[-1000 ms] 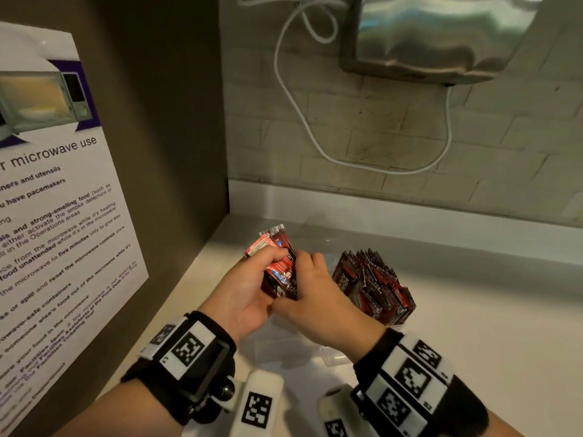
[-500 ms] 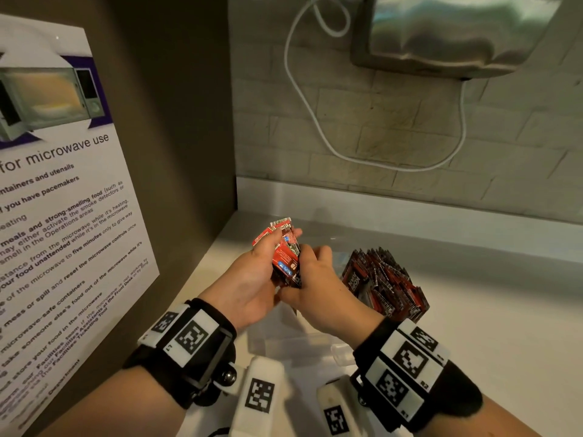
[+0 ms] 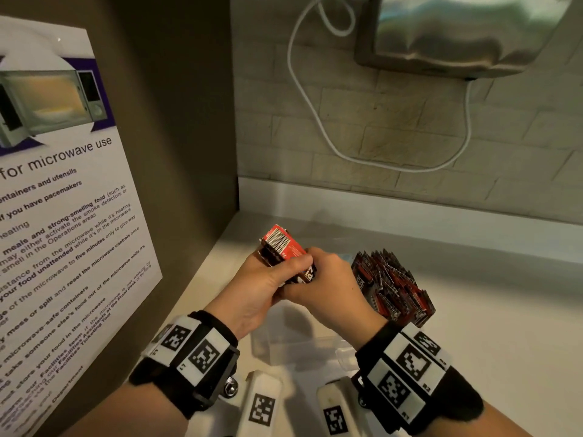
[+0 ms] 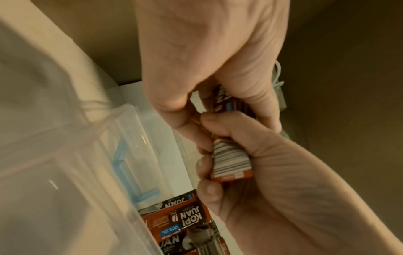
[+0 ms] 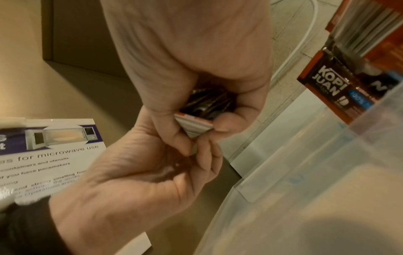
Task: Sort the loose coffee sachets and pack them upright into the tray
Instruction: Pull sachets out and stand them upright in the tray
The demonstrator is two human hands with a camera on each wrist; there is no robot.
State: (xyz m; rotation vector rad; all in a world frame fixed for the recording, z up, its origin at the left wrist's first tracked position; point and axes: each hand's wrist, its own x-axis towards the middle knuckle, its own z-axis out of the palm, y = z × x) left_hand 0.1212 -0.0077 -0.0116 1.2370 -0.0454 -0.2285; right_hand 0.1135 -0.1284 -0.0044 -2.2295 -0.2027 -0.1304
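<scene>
Both hands are covering most of the sachet bundle (image 3: 285, 253); count isn't readable. Right hand (image 3: 328, 285) is hiding the clear tray's (image 3: 299, 348) far end, so its compartments can't be told apart. Poster (image 3: 63, 216) is getting cut off at the left edge, small print too blurred. Wall dispenser (image 3: 457, 29) is cropping at the top edge.

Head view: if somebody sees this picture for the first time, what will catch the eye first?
First, the two hands meeting at the centre: the left hand and the right hand both grip a stack of red coffee sachets above the clear tray. Just to the right, a dense block of sachets stands upright in the tray. On the left wall hangs a large microwave notice.
</scene>
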